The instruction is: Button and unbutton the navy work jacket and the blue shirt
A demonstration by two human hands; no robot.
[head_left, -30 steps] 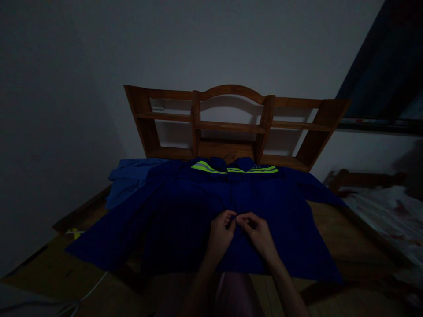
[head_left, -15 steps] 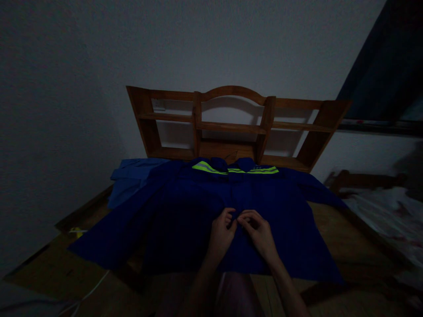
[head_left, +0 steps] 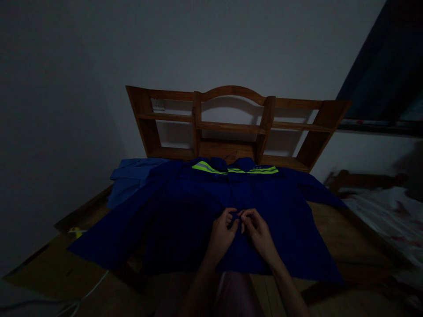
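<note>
A dark blue work jacket (head_left: 194, 215) lies spread front side up, its collar toward the shelf and its sleeves out to both sides. Yellow-green and grey reflective strips cross its chest. My left hand (head_left: 223, 230) pinches the cloth at the middle of the front opening, thumb and fingers closed. Close beside it, my right hand (head_left: 257, 229) has its fingertips closed on the same front edge. Whatever small part of the jacket sits between the fingertips is too dark to make out.
The jacket rests on a wooden desk (head_left: 340, 233) with a wooden shelf (head_left: 231, 127) behind it. Lighter blue folded cloth (head_left: 132, 176) is at the left, near a small yellow object (head_left: 76, 231). A white cable (head_left: 94, 288) hangs at lower left. White plastic sheeting (head_left: 390, 215) lies at right.
My right hand's fingers have shifted slightly and curled at the front edge. My left hand stays almost in place, and the jacket lies as before.
</note>
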